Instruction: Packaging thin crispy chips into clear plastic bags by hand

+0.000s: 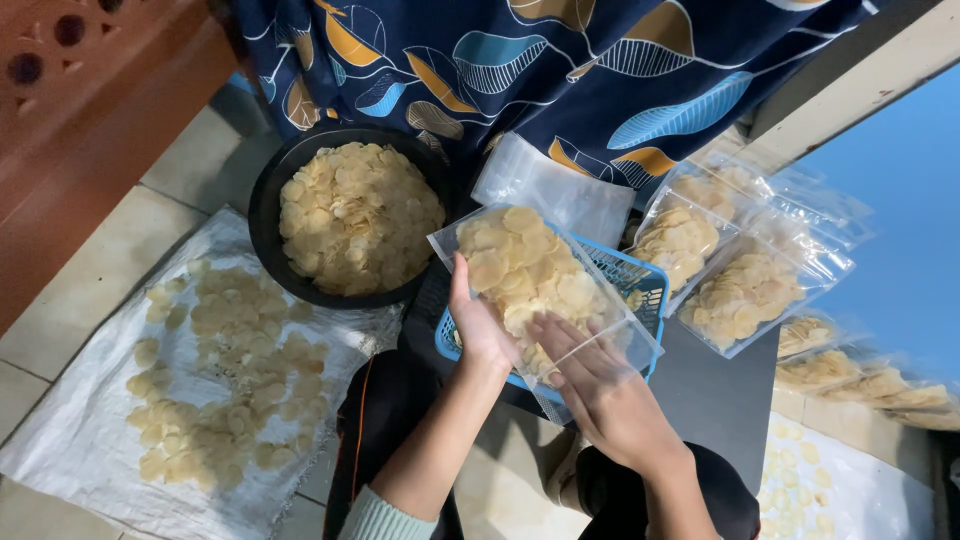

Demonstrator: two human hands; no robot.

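Left hand point(480, 325) gripped the near edge of the clear plastic bag of pale round crackers point(535, 285); right hand point(600, 385) lay flat, fingers spread, on its open end. Bag sat on the blue plastic basket point(640, 285). Best to keep the mouth level and press out air evenly. Black bowl of crackers point(345, 215) left of basket, sealed bags point(745, 285) right.

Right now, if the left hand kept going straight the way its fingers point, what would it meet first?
The left hand points up-frame along the chip bag it already holds; past that, probably the black bowl rim, though depth is unclear.
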